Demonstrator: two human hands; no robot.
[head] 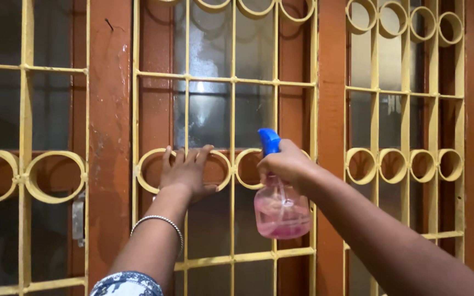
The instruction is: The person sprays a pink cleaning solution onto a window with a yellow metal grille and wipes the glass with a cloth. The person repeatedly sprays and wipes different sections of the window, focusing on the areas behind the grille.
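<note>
Spray bottle [280, 205], clear with pink liquid and a blue nozzle, hangs in the right hand [287, 164], fingers wrapped round its neck, just before the yellow window grille [231, 79]. Left hand [186, 171] lies flat, fingers spread, on a grille ring; a silver bangle [163, 221] circles that wrist

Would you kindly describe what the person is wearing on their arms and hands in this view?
Both hands are bare, without gloves. The left hand has a thin silver bangle on its forearm, and a blue-and-white patterned sleeve covers the upper arm. The right hand and its forearm show no sleeve or jewellery.
</note>
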